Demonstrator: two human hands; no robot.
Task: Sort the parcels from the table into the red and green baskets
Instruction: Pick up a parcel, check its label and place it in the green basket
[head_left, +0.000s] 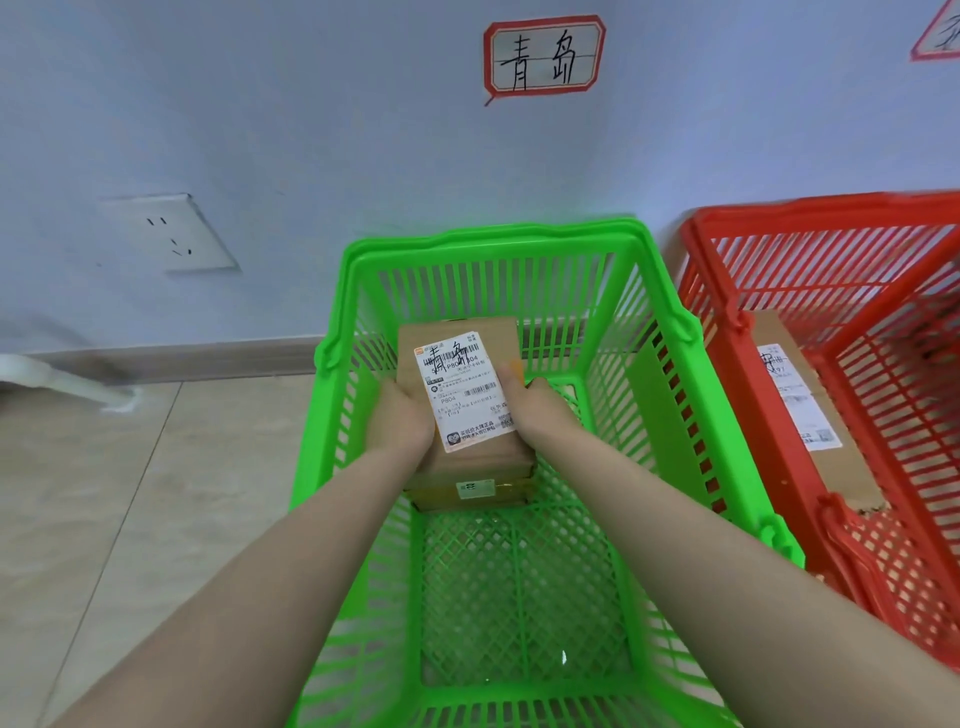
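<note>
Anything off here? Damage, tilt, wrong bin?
One thing: the brown parcel in the red basket seems to lean against its side wall instead of lying flat, and its near corner looks frayed. The held parcel over the green basket looks intact.

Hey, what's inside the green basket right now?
One brown parcel with a white label, gripped between the left hand and right hand. The green basket shows bare mesh floor nearer the camera; whatever lies under the parcel is covered.
</note>
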